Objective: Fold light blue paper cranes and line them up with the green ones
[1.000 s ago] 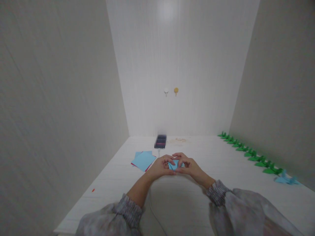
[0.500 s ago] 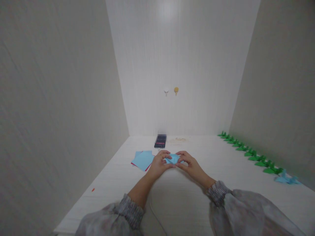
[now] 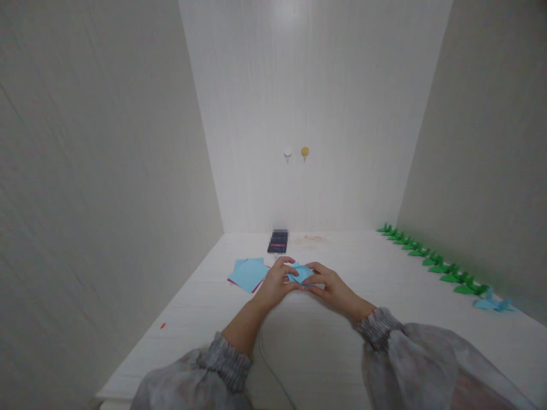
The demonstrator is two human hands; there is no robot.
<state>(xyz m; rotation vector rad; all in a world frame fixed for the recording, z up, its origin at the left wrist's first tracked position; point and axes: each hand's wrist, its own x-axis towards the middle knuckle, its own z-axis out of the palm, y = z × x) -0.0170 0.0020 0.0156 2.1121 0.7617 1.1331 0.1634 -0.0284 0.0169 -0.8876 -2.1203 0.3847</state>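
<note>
Between my two hands is a folded piece of light blue paper (image 3: 302, 273), held just above the white table. My left hand (image 3: 277, 283) grips its left side, with fingers over the top and the thumb at the near edge. On the right side my right hand (image 3: 332, 286) pinches the same paper between thumb and fingers. Both thumbs come close together at the near edge. The fingers hide part of the folds. Just left of my left hand lie flat light blue paper sheets (image 3: 248, 275), with red paper edges showing beneath.
A phone (image 3: 278, 242) with a cable (image 3: 273, 373) lies toward the back wall. Along the right wall runs a row of green folded paper figures (image 3: 436, 265), ending in a blue one (image 3: 493, 303). A small orange scrap (image 3: 163, 326) lies at left. Two hooks (image 3: 305, 151) are on the wall.
My right fingers have shifted slightly over the blue paper, and its folds look a little flatter and tilted differently. The whole view has moved slightly.
</note>
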